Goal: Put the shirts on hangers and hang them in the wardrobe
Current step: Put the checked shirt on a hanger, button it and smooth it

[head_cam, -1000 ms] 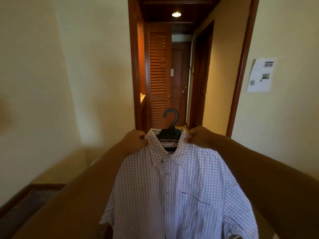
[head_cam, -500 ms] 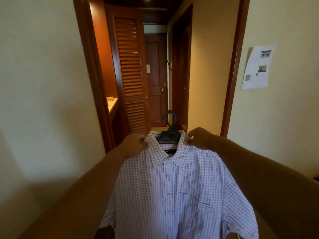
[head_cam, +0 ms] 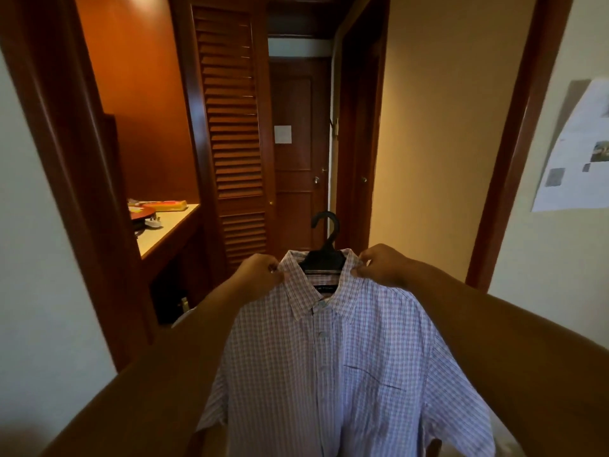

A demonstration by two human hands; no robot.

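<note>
One checked shirt [head_cam: 336, 367] hangs front-on in the middle of the view, and everything else is placed from it. Far to its left and higher stands a dark wooden frame post [head_cam: 75, 179]; behind that, a recess holds one pale table [head_cam: 171, 225] bearing a red round dish [head_cam: 142, 212], a white small object [head_cam: 154, 222] and a yellow flat packet [head_cam: 166, 205], one of each as far as can be told. Just left of the shirt's collar, the left hand [head_cam: 258, 275] pinches the collar edge between thumb and curled fingers, its forearm running down to the lower left. Above and behind that hand rises one louvred wooden door [head_cam: 235, 133]. One black plastic hanger [head_cam: 324, 249] sits inside the shirt's collar, its single hook standing up above the neckline. Straight behind the hook, at the end of the corridor, is one closed brown door [head_cam: 296, 166] with one white notice [head_cam: 282, 134] on it. Just right of the collar, the right hand [head_cam: 384, 267] pinches the opposite collar edge in the same way, so two hands hold the shirt up in the air. The shirt has one chest pocket [head_cam: 372, 379] on its right-hand half as seen and a row of buttons down the centre. Far right and higher, one printed paper sheet [head_cam: 580, 153] is stuck on the pale wall.
</note>
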